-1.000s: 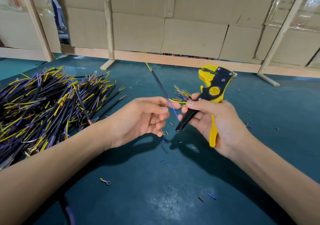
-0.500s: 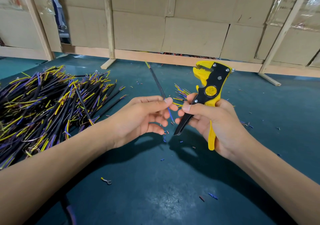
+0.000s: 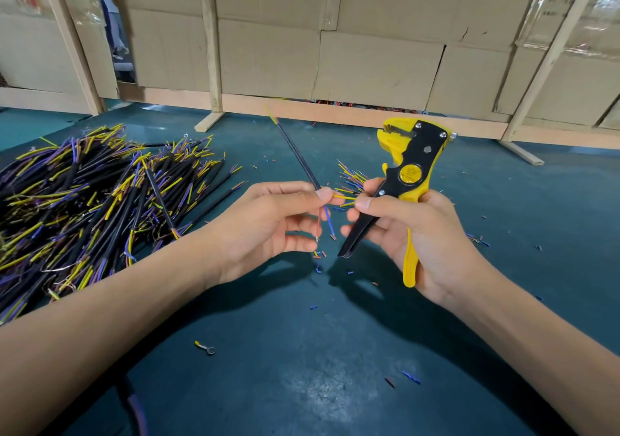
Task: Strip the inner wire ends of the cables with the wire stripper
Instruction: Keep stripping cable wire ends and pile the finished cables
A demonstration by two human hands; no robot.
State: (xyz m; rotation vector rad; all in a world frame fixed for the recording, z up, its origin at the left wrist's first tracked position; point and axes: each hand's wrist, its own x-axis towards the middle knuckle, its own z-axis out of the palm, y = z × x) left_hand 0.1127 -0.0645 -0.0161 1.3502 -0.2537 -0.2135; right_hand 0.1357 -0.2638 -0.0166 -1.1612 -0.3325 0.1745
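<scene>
The cable (image 3: 302, 160) I'm working on runs lengthwise away from me, its far end (image 3: 270, 115) tipped up and to the left above the mat (image 3: 302, 368), its near end in my left hand (image 3: 265, 224). I pinch it between thumb and forefinger, the other fingers loosely curled beneath. Out of the near end the inner wires fan apart: a blue one (image 3: 329, 224) and a brown one (image 3: 318, 229) hang down toward me, and a yellow one (image 3: 342, 197) sticks out to the right, reaching my right thumb.

My right hand (image 3: 419, 234) grips the stripper (image 3: 407, 180), fingers wrapped round its handles. Its long axis stands nearly upright, the yellow head up and away from me, the black handle slanting down-left and the yellow one pointing down toward me. The two hands are just beside each other, above the mat.

A big pile of cables (image 3: 94, 207) lies to my left, and a smaller bunch (image 3: 350, 175) shows behind my right hand. Cut bits of insulation (image 3: 317, 269) are scattered on the mat below.
</scene>
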